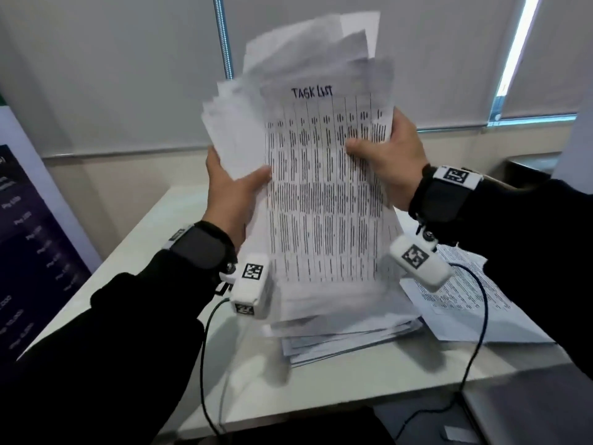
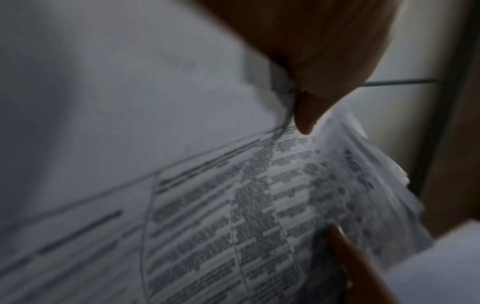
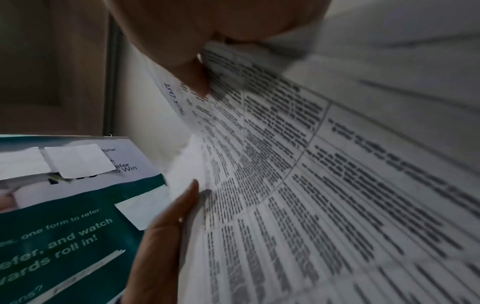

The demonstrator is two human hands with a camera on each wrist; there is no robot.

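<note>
A thick, uneven stack of printed sheets [image 1: 324, 200] stands upright above the white table [image 1: 160, 239]. Its front sheet is a table of text headed "TASK LIST" in handwriting. My left hand [image 1: 234, 187] grips the stack's left edge, thumb on the front. My right hand [image 1: 385, 155] grips the right edge, thumb pressed on the front sheet. The left wrist view shows the printed sheets [image 2: 233, 216] close up with my left thumb [image 2: 306, 115] on them. The right wrist view shows the sheets [image 3: 311, 185] under my right thumb [image 3: 192, 78], blurred.
More printed pages [image 1: 459, 297] lie flat on the table at the right. A dark poster [image 1: 29, 245] stands at the left, and a teal poster [image 3: 67, 205] appears in the right wrist view. Window blinds [image 1: 128, 69] fill the back wall. Cables [image 1: 475, 348] hang from both wrists.
</note>
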